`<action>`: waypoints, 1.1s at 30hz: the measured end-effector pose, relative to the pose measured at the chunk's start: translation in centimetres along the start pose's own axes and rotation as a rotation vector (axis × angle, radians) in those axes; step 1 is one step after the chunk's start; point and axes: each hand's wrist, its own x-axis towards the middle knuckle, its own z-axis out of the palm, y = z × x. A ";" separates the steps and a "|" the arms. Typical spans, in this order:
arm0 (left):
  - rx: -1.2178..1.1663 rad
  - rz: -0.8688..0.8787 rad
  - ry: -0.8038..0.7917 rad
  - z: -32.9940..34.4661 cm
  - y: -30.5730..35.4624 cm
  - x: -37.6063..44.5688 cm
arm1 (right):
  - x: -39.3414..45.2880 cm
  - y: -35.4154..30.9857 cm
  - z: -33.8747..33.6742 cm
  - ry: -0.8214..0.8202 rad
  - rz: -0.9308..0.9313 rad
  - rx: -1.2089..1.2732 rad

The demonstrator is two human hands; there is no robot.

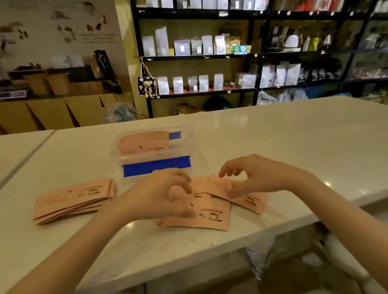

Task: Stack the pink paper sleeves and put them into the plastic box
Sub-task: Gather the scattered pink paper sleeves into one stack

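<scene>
Gathering looks to be the step in hand: nearest the counter edge, a few loose pink sleeves (pixel 210 215) lie overlapped and skewed on the white counter (pixel 299 146), and both hands work directly over them. The left hand (pixel 162 197) is half-curled, palm down, its fingertips pressing or pinching at the top sleeve near the printed coffee cup; whether it has truly lifted anything I cannot tell. The right hand (pixel 256 177) arches with fingers spread and bent, thumb low against the edge of the right-most sleeve, seemingly nudging it toward the others rather than clamping it. That two-sided posture suits squaring scattered sheets into one pile. Off to the left, well apart from the hands, a finished stack of sleeves (pixel 73 202) rests slightly fanned, probably parked there to keep the working patch free and to receive the next batch. Just beyond the hands sits the clear plastic box (pixel 154 146), its hinged lid laid open toward the person, with a broad blue tape strip (pixel 156 166) across it. Inside the far tray at least one pink sleeve already lies flat; how many are under it is unclear. Most sleeves remain outside.
</scene>
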 end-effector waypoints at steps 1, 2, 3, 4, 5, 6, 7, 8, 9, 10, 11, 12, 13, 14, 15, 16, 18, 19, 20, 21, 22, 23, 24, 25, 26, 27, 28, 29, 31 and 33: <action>0.024 -0.004 -0.027 0.2 0.0 -0.2 | -0.3 0.2 0.2 -0.004 0.018 -0.008; 0.060 0.008 -0.040 0.3 -0.1 -0.2 | -0.4 0.5 0.3 -0.004 0.035 -0.017; 0.084 0.017 -0.043 0.7 -0.4 -0.4 | -0.6 0.8 0.6 -0.006 0.055 -0.034; 0.107 0.025 -0.037 1.0 -0.6 -0.5 | -0.9 1.0 0.9 -0.002 0.074 -0.050; 0.112 0.030 -0.039 1.2 -0.5 -0.6 | -0.9 1.3 1.1 0.001 0.092 -0.059; 0.112 0.037 -0.039 1.4 -0.5 -0.6 | -1.0 1.5 1.4 0.010 0.103 -0.060; 0.113 0.035 -0.029 1.5 -0.6 -0.6 | -1.0 1.7 1.6 0.017 0.115 -0.058; 0.118 0.046 0.001 1.6 -0.8 -0.6 | -1.1 1.8 1.6 0.035 0.113 -0.053; 0.106 0.043 0.018 1.6 -1.0 -0.6 | -1.1 2.0 1.8 0.040 0.115 -0.043; 0.101 0.046 0.035 1.6 -1.1 -0.6 | -1.2 2.1 1.9 0.050 0.114 -0.028; 0.102 0.052 0.049 1.6 -1.2 -0.6 | -1.3 2.3 1.9 0.062 0.112 -0.017; 0.105 0.059 0.056 1.6 -1.2 -0.5 | -1.4 2.4 1.9 0.079 0.105 -0.008; 0.104 0.058 0.064 1.6 -1.2 -0.5 | -1.4 2.5 1.9 0.098 0.102 0.000; 0.098 0.054 0.072 1.6 -1.2 -0.5 | -1.5 2.5 1.7 0.119 0.096 0.010; 0.086 0.047 0.082 1.6 -1.2 -0.5 | -1.5 2.6 1.5 0.143 0.092 0.028; 0.069 0.043 0.094 1.5 -1.3 -0.6 | -1.6 2.6 1.2 0.170 0.082 0.056; 0.013 0.042 0.111 1.1 -1.5 -0.7 | -1.5 2.5 0.6 0.225 0.049 0.121; -0.013 0.042 0.126 0.8 -1.6 -0.8 | -1.4 2.2 0.3 0.254 0.029 0.148; -0.033 0.038 0.143 0.4 -1.7 -0.9 | -1.2 1.8 0.1 0.284 0.004 0.172; -0.049 0.029 0.161 0.0 -1.8 -1.1 | -0.9 1.3 0.0 0.317 -0.021 0.200; -0.064 0.017 0.182 -0.4 -2.0 -1.3 | -0.5 0.7 0.0 0.351 -0.046 0.233; -0.080 0.006 0.207 -0.9 -2.2 -1.5 | -0.1 0.0 0.0 0.384 -0.069 0.267; -0.093 0.001 0.236 -1.3 -2.5 -1.9 | 0.5 -0.6 0.1 0.414 -0.095 0.294; -0.105 -0.002 0.268 -1.8 -2.9 -2.3 | 1.2 -1.4 0.2 0.434 -0.120 0.315; -0.112 -0.004 0.299 -2.3 -3.2 -2.8 | 1.9 -2.2 0.3 0.445 -0.147 0.331; -0.115 -0.017 0.325 -2.8 -3.7 -3.4 | 2.6 -3.1 0.4 0.446 -0.175 0.344; -0.122 -0.041 0.349 -3.3 -4.2 -4.1 | 3.4 -4.0 0.4 0.443 -0.206 0.358; -0.130 -0.077 0.374 -3.7 -4.8 -4.9 | 4.2 -4.8 0.4 0.437 -0.238 0.371; -0.137 -0.155 0.434 -4.7 -6.1 -6.4 | 5.8 -6.8 0.3 0.428 -0.305 0.379; -0.150 -0.238 0.489 -5.6 -7.3 -7.8 | 7.5 -8.9 0.4 0.403 -0.374 0.377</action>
